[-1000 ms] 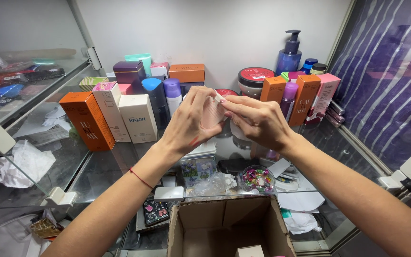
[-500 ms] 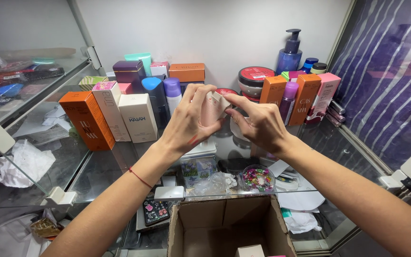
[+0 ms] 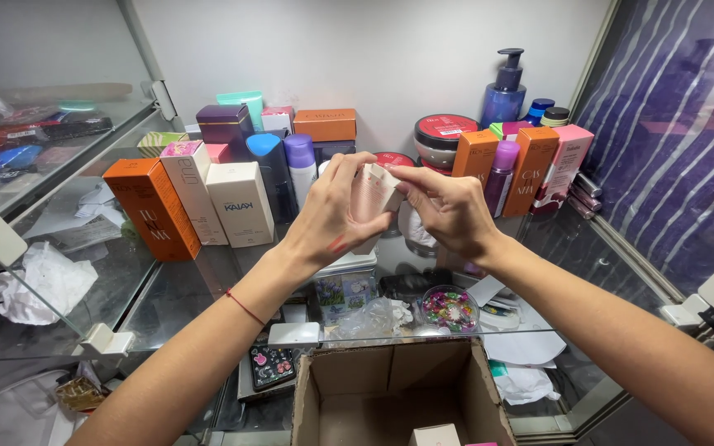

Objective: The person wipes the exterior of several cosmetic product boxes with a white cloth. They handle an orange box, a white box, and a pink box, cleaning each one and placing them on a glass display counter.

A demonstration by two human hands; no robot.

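- In the middle of the frame, the left hand (image 3: 336, 216) and the right hand (image 3: 448, 211) both hold a small pale pink box (image 3: 376, 192), with fingers curled tight around it. The right fingertips (image 3: 406, 177) pinch its top flap.
- Behind the hands, boxes and bottles crowd a glass shelf (image 3: 183, 281): a tall orange box (image 3: 152, 208) at the left, a cream box (image 3: 240, 204) beside it, and a blue pump bottle (image 3: 504, 89) at the upper right.
- Under the hands lies a round clear tub (image 3: 448, 308) full of tiny bright bits.
- At the bottom of the frame stands an open cardboard box (image 3: 398, 396). Inside it sits a little white box (image 3: 433, 434).
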